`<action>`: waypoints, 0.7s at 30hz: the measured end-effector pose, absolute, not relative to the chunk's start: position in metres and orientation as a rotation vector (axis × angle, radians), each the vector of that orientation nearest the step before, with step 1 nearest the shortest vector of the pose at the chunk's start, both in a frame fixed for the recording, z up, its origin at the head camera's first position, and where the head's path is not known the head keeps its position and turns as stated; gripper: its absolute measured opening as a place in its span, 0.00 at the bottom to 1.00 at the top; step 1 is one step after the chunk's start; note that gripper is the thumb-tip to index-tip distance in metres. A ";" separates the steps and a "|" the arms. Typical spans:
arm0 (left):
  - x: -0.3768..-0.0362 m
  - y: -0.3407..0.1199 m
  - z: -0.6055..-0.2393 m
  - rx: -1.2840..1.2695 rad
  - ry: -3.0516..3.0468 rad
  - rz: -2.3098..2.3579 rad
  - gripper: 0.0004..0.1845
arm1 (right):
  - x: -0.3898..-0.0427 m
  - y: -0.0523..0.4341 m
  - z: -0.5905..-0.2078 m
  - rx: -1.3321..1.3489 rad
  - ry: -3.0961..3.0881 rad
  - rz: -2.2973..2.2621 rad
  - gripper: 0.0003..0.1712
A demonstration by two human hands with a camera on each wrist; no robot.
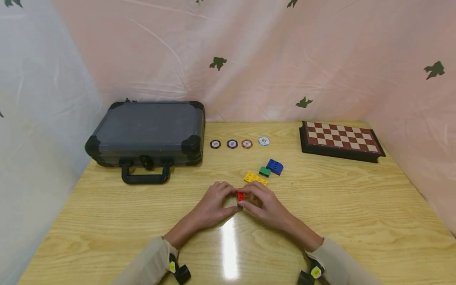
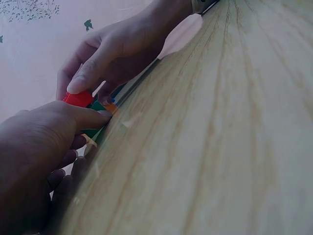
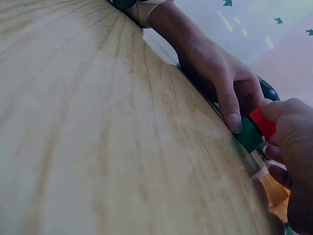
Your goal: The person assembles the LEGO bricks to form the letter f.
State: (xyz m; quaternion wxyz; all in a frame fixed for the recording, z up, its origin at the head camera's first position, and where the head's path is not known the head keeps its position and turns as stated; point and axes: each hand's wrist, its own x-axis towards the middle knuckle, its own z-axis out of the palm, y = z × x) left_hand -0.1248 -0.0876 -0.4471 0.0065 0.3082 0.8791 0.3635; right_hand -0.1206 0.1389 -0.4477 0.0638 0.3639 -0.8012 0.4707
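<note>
Both hands meet at the near middle of the wooden table (image 1: 356, 206): the left hand (image 1: 213, 202) and the right hand (image 1: 264, 205) each pinch a small stack of bricks with a red brick (image 1: 240, 196) on top of a green brick (image 3: 248, 135), fingertips curled round it from either side. Just beyond them lie a yellow brick (image 1: 255, 178), a small green block (image 1: 265, 171) and a blue brick (image 1: 275, 166). Farther back sits a row of four poker chips (image 1: 239, 143), with a dark case (image 1: 147, 134) at far left and a chessboard (image 1: 340, 139) at far right.
</note>
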 end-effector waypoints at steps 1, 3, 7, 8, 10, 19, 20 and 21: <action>-0.125 -0.087 -0.447 0.965 2.753 1.135 0.21 | -0.121 0.139 -0.448 1.099 -2.420 1.425 0.17; -0.124 -0.087 -0.447 0.963 2.754 1.136 0.21 | -0.121 0.139 -0.449 1.100 -2.417 1.428 0.18; -0.124 -0.087 -0.447 0.966 2.754 1.140 0.21 | -0.121 0.140 -0.450 1.098 -2.412 1.434 0.19; -0.124 -0.087 -0.447 0.964 2.753 1.139 0.21 | -0.121 0.140 -0.450 1.101 -2.410 1.438 0.19; -0.124 -0.087 -0.447 0.961 2.750 1.134 0.21 | -0.121 0.140 -0.450 1.103 -2.411 1.447 0.18; -0.124 -0.087 -0.447 0.984 2.770 1.137 0.20 | -0.122 0.140 -0.451 1.129 -2.370 1.424 0.19; -0.124 -0.087 -0.447 0.988 2.774 1.136 0.20 | -0.122 0.140 -0.452 1.132 -2.367 1.422 0.19; -0.124 -0.087 -0.448 0.989 2.776 1.135 0.20 | -0.123 0.140 -0.452 1.134 -2.364 1.422 0.19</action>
